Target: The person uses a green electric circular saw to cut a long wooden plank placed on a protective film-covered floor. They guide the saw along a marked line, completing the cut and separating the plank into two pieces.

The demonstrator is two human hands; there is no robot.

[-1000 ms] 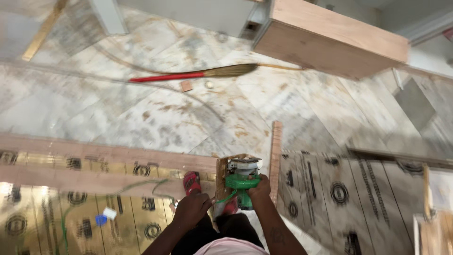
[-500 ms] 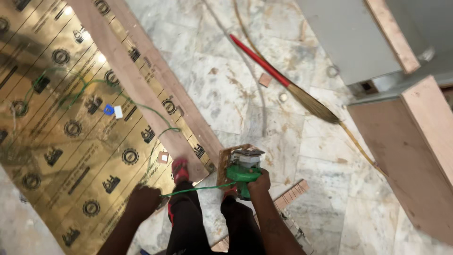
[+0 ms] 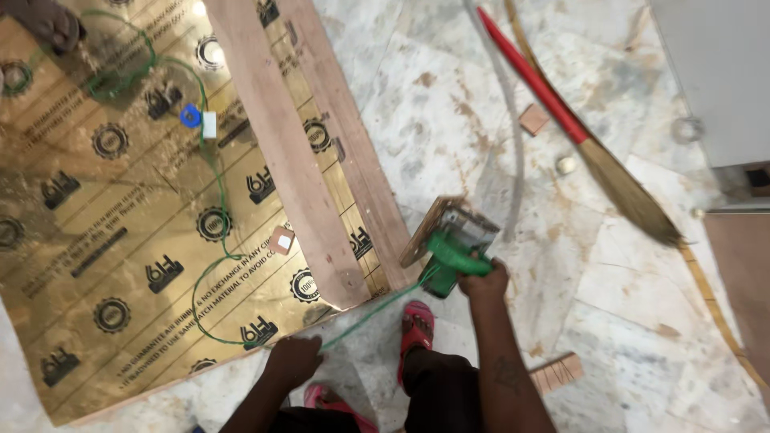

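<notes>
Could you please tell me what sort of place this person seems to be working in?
Probably an indoor carpentry or fit-out site. A large gold laminated board lies on a dusty marble floor, the right hand grips a green power tool, and wood offcuts and a red-handled broom lie about.

Bare marble floor [image 3: 449,120] lies open ahead; plank [image 3: 281,152] crowds the left (broom [image 3: 577,136] bars the right).
</notes>
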